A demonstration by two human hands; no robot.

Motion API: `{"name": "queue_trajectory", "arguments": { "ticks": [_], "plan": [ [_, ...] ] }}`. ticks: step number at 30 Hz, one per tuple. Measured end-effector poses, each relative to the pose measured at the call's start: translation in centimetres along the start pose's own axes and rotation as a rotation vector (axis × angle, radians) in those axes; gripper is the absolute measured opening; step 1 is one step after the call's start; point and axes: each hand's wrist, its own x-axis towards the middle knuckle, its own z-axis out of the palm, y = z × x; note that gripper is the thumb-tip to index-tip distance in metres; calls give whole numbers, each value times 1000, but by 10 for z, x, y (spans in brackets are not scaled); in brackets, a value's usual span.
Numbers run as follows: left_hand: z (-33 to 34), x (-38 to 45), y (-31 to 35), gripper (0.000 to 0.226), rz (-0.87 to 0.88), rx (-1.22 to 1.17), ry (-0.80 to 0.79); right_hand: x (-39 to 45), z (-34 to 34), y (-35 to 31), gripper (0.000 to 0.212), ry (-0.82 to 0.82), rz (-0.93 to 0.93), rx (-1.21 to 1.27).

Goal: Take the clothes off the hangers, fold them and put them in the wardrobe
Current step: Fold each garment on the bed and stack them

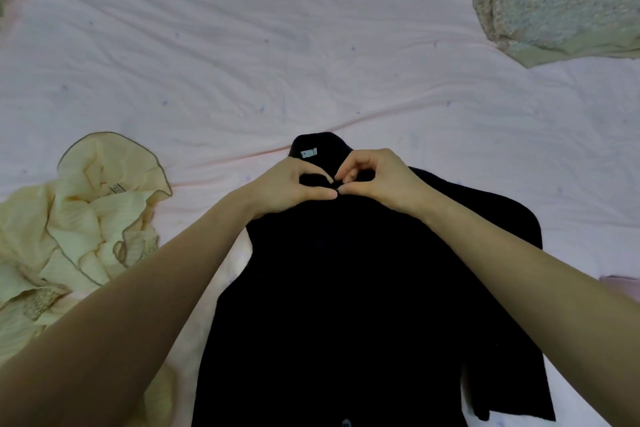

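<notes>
The black garment (363, 288) lies flat on the bed under both hands, its collar pointing away from the person and its body running back toward them between the two forearms. A small white label (309, 152) shows inside the collar, just beyond the left hand. The left hand (294, 189) rests on the cloth just below the collar, thumb and forefinger curled together and pinching the fabric at the front opening. The right hand (375, 180) meets it there, fingertips touching, and pinches the same spot from the other side; what is caught between the fingers is too small and dark to make out. One sleeve of the garment lies folded down along its side, below the right forearm. A small button (345, 422) shows near the hem, close to the person. Off to the left of the left arm sits a crumpled cream ruffled blouse (86, 225), apart from the dark cloth. Well beyond the right hand, far up at the corner, lies a pale fuzzy blanket (561, 7). All of it rests on a wrinkled pink bedsheet (242, 45).
</notes>
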Motion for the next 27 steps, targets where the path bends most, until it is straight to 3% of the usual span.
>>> {"name": "queue_trajectory", "arguments": {
  "ticks": [4,6,8,10,11,13,15,19,21,24,27],
  "plan": [
    [3,30,-4,18,196,321,212,17,4,26,25,96,-34,-557],
    [15,43,-7,30,158,542,264,22,10,35,30,232,-36,-744],
    [31,39,-9,51,46,698,295,10,25,38,39,334,-51,-749],
    [46,19,-12,57,135,740,420,-26,50,35,29,419,-80,-679],
    [54,5,-13,50,219,706,459,-51,64,33,20,384,-84,-622],
    [68,-24,-23,33,298,625,364,-100,90,31,8,174,-27,-506],
    [86,-57,-35,29,332,605,128,-146,114,37,9,-24,54,-505],
    [115,-100,-56,43,363,916,-221,-212,134,62,33,-57,100,-831],
    [123,-114,-68,44,296,1064,-220,-236,133,78,42,7,169,-880],
    [130,-129,-80,37,164,1072,-57,-257,126,97,41,92,262,-758],
    [152,-154,-84,34,191,1052,44,-270,126,109,31,180,276,-701]
  ]
}}
